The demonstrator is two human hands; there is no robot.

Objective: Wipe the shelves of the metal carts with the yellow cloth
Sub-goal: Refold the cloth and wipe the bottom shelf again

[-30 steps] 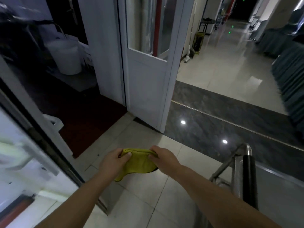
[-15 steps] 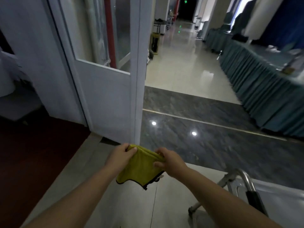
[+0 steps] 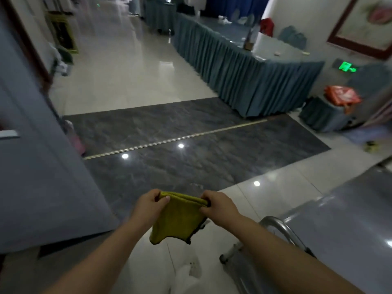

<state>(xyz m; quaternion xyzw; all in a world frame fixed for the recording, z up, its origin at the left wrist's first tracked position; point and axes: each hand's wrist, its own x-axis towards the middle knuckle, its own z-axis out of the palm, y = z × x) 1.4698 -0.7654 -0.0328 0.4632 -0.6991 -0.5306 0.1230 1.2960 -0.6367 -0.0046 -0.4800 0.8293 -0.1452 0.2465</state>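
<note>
The yellow cloth (image 3: 177, 219) hangs folded in front of me, above the floor tiles. My left hand (image 3: 148, 205) pinches its top left corner and my right hand (image 3: 218, 204) grips its top right corner, so the top edge is stretched between them. The metal cart (image 3: 339, 221) stands at the lower right; its grey top shelf and curved steel handle (image 3: 277, 227) lie just right of my right forearm. Neither hand touches the cart.
A white door (image 3: 42, 177) stands open close on my left. A long table with a teal skirt (image 3: 244, 75) runs along the right of the hallway. A red bag (image 3: 341, 97) sits on a covered stand beyond the cart. A white plastic bag (image 3: 186, 276) lies below my arms.
The view has swung to the right: the door has slid to the left edge and the skirted table and more of the cart's top have come into sight. Both hands still hold the cloth.
</note>
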